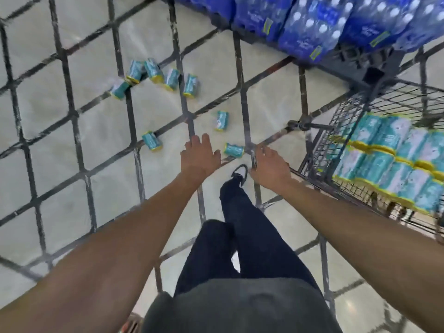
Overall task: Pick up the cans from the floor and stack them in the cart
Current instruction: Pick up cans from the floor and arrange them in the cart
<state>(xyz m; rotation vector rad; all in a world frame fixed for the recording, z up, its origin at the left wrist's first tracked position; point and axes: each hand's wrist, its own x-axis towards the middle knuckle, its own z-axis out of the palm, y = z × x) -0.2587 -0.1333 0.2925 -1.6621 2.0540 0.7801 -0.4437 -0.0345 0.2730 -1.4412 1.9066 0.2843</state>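
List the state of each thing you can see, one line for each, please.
Left hand: open, holding nothing.
Right hand: open, holding nothing.
Cans on the floor: eight, scattered, most on their sides.
Cart: holds stacked cans.
Water packs: wrapped, stacked.

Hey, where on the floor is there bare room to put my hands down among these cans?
Bare tile lies left of the left hand, below the lone can. Also between that can and the five-can cluster. It is crowded between the hands, where a can lies beside the right hand.
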